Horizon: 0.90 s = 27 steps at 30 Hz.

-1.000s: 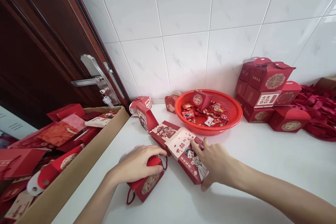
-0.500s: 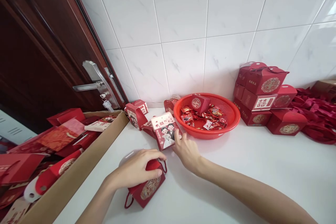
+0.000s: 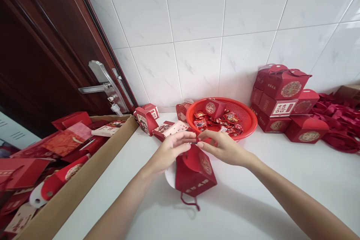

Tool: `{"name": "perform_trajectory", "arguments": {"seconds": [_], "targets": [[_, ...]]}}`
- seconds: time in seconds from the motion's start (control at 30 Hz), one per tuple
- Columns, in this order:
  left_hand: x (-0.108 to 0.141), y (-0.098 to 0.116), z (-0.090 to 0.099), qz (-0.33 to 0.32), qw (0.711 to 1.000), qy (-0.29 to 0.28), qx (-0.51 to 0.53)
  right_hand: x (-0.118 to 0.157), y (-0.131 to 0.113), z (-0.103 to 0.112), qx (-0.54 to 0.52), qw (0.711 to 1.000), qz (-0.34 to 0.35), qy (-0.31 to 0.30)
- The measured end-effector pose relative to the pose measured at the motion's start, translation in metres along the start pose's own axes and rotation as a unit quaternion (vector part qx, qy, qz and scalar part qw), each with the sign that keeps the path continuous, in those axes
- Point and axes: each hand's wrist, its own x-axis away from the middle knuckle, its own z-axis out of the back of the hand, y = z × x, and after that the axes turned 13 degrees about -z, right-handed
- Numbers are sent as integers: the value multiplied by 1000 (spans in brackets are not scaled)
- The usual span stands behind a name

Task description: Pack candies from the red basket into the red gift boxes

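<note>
A dark red gift box (image 3: 197, 178) with a gold emblem stands on the white counter, its top flaps partly raised and a cord (image 3: 191, 202) hanging at its near side. My left hand (image 3: 176, 148) and my right hand (image 3: 222, 148) meet above its far end. The fingertips of both are drawn together around something small and dark that I cannot make out. Behind my left hand lies a white-and-red wedding card box (image 3: 176, 129), partly hidden. Beyond my right hand sits a red plastic basket (image 3: 249, 120) with wrapped candies (image 3: 232, 118) and a small red box (image 3: 214, 108).
At left, a cardboard carton (image 3: 92, 170) holds many red boxes. Finished-looking red boxes (image 3: 291, 84) are stacked at right, beside dark red ribbon-like material (image 3: 337, 116). More small boxes (image 3: 146, 120) stand by the tiled wall (image 3: 197, 63). A wooden door (image 3: 50, 45) borders the left.
The gift box has moved right and been turned, its cord now toward me. My right hand has left the wedding card box and joined my left hand above the gift box.
</note>
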Motion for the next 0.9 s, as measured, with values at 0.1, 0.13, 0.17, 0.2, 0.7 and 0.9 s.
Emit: {"name": "perform_trajectory", "arguments": {"seconds": [0.1, 0.13, 0.17, 0.2, 0.7, 0.9], "targets": [[-11, 3, -19, 5, 998, -17, 56, 11, -2, 9, 25, 999, -38, 5], [-14, 3, -25, 2, 998, -19, 66, 14, -3, 11, 41, 998, -51, 10], [-17, 2, -29, -5, 997, -18, 71, 18, -3, 12, 58, 996, -63, 16], [-19, 0, -33, -14, 997, -17, 68, 20, -4, 11, 76, 994, -73, 21], [-1, 3, -23, -38, 906, -155, -391, 23, 18, 9, 170, 980, -80, 60], [-4, 13, -23, 35, 870, -199, -449, 28, 15, 8, 232, 968, -95, -15]]}}
